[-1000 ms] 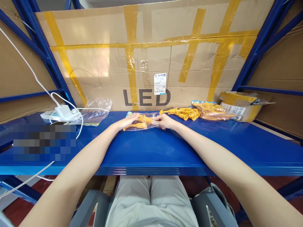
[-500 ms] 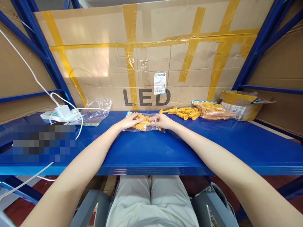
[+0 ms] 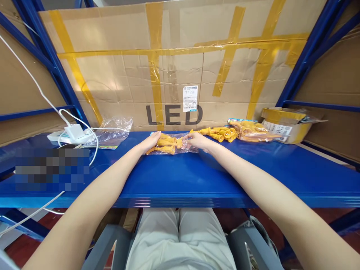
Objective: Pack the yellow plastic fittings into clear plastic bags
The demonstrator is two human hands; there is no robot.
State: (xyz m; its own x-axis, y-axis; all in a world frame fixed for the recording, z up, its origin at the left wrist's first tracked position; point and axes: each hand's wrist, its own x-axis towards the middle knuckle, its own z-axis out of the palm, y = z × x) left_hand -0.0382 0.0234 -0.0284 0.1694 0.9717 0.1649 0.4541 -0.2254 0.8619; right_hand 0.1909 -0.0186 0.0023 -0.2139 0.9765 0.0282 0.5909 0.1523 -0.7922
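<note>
A clear plastic bag (image 3: 186, 149) lies in front of me on the blue shelf. Several yellow-orange plastic pieces with flared, cup-like ends (image 3: 166, 141) are inside it. My left hand (image 3: 150, 142) grips the bag's left end, its fingertips partly hidden behind the pieces. At the right end, my right hand (image 3: 198, 140) has its fingers closed on the bag film near one piece. Just beyond my right hand is a loose pile of similar yellow pieces (image 3: 222, 134).
To the right are a filled bag of yellow pieces (image 3: 253, 131) and an opened carton (image 3: 284, 123). On the left lie an empty-looking clear bag (image 3: 116, 129), a white charger with cables (image 3: 75, 132) and a blurred-out dark object (image 3: 50, 168). A large cardboard sheet (image 3: 120, 86) stands behind.
The pieces in the bag have shifted and lie more spread out, pointing sideways. My left hand has drawn back slightly to the left, and my right hand has moved slightly right.
</note>
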